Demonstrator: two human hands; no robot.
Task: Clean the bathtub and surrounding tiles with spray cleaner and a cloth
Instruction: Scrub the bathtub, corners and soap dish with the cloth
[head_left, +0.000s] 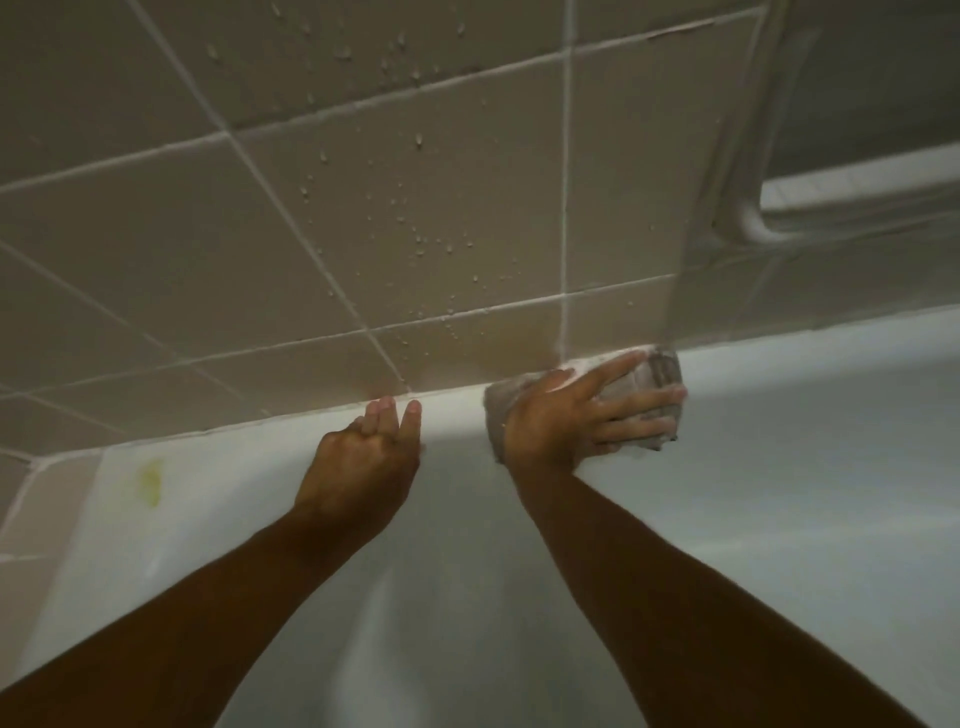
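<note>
We judge the step as wiping the far rim of the bathtub (779, 374) where it meets the tiles (363, 234). The right hand (566, 415) presses a folded grey cloth (654, 384) flat on the ledge, fingers straight and spread over it, thumb hidden so we cannot tell if it hooks under. The left hand (363, 457) braces on the rim just beside it, fingers straight and close together, holding nothing. Droplets (415, 228) dot the tiles above, likely cleaner waiting to be wiped. A yellowish stain (150, 480) sits on the rim, well left. Next move, we reckon: slide the cloth along the seam, then go up the wet tiles. Tub interior shows nothing inside it. Spray bottle not in view.
</note>
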